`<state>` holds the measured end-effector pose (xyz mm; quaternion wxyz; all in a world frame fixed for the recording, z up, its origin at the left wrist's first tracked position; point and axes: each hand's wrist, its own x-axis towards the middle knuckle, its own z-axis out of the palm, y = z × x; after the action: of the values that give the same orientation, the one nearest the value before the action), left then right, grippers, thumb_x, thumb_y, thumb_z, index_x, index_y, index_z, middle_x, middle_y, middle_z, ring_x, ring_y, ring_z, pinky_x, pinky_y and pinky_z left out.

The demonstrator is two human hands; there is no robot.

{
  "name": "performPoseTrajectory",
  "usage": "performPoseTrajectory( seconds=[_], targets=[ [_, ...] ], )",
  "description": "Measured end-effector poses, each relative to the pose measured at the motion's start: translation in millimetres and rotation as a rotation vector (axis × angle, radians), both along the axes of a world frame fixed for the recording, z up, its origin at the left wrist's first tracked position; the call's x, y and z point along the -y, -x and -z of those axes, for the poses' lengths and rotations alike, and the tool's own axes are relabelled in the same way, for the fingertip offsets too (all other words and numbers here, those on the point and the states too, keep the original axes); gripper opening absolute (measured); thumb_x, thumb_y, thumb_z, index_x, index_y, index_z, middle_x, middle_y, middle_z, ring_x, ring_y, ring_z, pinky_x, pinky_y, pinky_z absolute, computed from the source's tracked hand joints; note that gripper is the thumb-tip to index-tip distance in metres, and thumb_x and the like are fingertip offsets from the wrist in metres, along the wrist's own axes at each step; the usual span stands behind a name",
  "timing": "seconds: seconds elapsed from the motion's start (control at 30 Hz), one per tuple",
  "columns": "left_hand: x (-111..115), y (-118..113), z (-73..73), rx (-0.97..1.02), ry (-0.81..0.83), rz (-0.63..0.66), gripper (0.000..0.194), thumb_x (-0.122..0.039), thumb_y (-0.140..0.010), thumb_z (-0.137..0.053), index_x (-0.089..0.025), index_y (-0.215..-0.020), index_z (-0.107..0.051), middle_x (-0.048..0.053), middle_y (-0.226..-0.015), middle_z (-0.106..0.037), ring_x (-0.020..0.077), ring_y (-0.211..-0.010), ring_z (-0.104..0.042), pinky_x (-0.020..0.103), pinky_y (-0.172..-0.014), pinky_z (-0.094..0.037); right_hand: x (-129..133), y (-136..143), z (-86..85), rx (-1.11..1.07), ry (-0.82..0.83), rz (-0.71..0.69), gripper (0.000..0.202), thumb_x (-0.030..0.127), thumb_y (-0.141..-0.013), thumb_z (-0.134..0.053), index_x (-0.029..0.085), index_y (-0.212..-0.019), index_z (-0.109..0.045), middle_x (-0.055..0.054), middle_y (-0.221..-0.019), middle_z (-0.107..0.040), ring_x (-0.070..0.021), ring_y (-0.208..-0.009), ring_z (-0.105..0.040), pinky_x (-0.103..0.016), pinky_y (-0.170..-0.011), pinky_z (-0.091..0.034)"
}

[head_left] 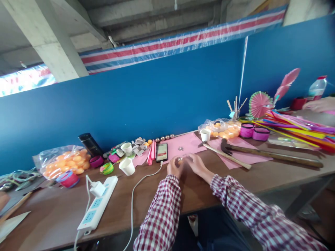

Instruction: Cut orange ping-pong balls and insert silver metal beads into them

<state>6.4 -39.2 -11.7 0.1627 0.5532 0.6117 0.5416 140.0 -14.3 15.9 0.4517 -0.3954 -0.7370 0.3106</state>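
My left hand [174, 168] is closed around a small shiny ball [179, 159] at the near edge of the pink paper [174, 148]. Close on its right is my right hand [196, 166], its fingers bent toward the ball and smeared by motion, so I cannot tell whether they hold anything. Tiny silvery pieces [180, 148] lie on the paper just beyond both hands. A row of several silver balls [162, 138] sits at the paper's back edge. Left of my hands stands a phone [162, 152] with a cable plugged in.
Two hammers [272, 155] lie to the right. Paper cups [127, 167], a power strip [98, 205] and a bag of orange balls [66, 162] are on the left. Colourful strips [300, 127] pile up at far right, near another person's hand [320, 104]. A blue partition [157, 101] stands behind.
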Motion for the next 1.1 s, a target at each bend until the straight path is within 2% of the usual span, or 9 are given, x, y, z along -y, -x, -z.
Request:
performPoseTrajectory(
  seconds=[0.27,0.47,0.73,1.1],
  targets=[
    [-0.8,0.5,0.4,-0.034,-0.001,-0.020,0.031,-0.016,-0.061,-0.057,-0.018,-0.092,-0.059,0.004,-0.088,-0.064,0.0139,-0.076,-0.060,0.026,-0.070,-0.049,0.6,1.0,0.9,-0.043,0.018,-0.127,0.022,0.027,-0.074,-0.048,0.015,-0.083,-0.064,-0.004,-0.081,-0.067,-0.0150,-0.071,-0.059,-0.026,-0.070,-0.044],
    [-2.1,1.8,2.5,-0.012,0.000,-0.023,0.032,-0.015,-0.060,-0.057,-0.019,-0.092,-0.059,0.003,-0.088,-0.064,0.0135,-0.074,-0.061,0.026,-0.069,-0.049,-0.3,0.7,1.9,-0.013,0.026,-0.105,0.022,0.028,-0.074,-0.049,0.016,-0.083,-0.065,-0.003,-0.076,-0.067,-0.0159,-0.072,-0.059,-0.026,-0.069,-0.044],
    [-1.8,0.7,3.4,0.021,0.005,-0.025,0.034,-0.012,-0.059,-0.058,-0.018,-0.092,-0.059,0.004,-0.087,-0.065,0.0138,-0.075,-0.061,0.026,-0.070,-0.049,-1.3,1.1,4.3,-0.022,-0.003,-0.172,0.022,0.030,-0.075,-0.050,0.016,-0.081,-0.066,-0.004,-0.078,-0.067,-0.0158,-0.070,-0.059,-0.025,-0.067,-0.044],
    [-0.1,1.7,1.3,0.002,0.001,-0.005,0.033,-0.017,-0.061,-0.059,-0.017,-0.094,-0.058,0.005,-0.089,-0.064,0.0143,-0.075,-0.061,0.027,-0.069,-0.049,-1.9,1.0,5.6,0.003,-0.001,-0.143,0.025,0.032,-0.076,-0.050,0.015,-0.082,-0.065,-0.005,-0.077,-0.066,-0.0162,-0.069,-0.059,-0.024,-0.064,-0.044]
  ],
)
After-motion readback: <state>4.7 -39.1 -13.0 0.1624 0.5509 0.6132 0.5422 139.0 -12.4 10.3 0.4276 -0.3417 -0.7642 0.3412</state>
